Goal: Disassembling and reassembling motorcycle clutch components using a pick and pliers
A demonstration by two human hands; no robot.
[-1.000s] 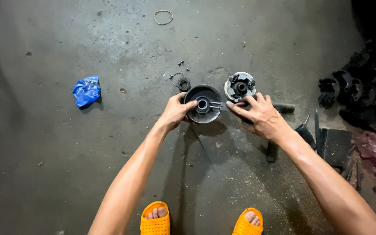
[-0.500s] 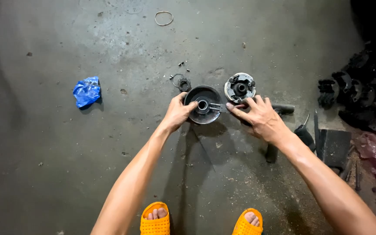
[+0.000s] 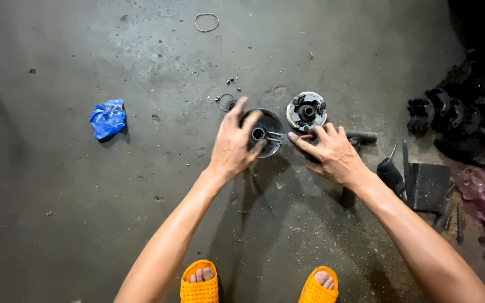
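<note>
Our left hand (image 3: 232, 147) lies spread over the dark round drum (image 3: 264, 133) on the concrete floor (image 3: 85, 213), its grip wide and loose, fingers draped across the near rim and reaching toward the centre hub; we cannot tell whether it truly clasps the drum or only steadies it. Our right hand (image 3: 332, 152) has its grip nearly closed on a slim metal tool (image 3: 279, 137), whose tip points into the drum's hub. The drum sits on the floor between our two hands, just beside a silver round clutch part (image 3: 306, 110), which the right fingertips nearly touch.

Compared with a second ago, our left hand has slid further up onto the drum, covering more of its left side; the right hand and the drum stay about where they were.

We count one drum, one silver clutch part, one small wire ring (image 3: 227, 102) just left of the drum, one larger ring (image 3: 206, 22) far up the floor, one crumpled blue bag (image 3: 108, 119) well apart to the left, and two orange sandals (image 3: 200, 283). A heap of dark parts (image 3: 461, 106) lies at right.
</note>
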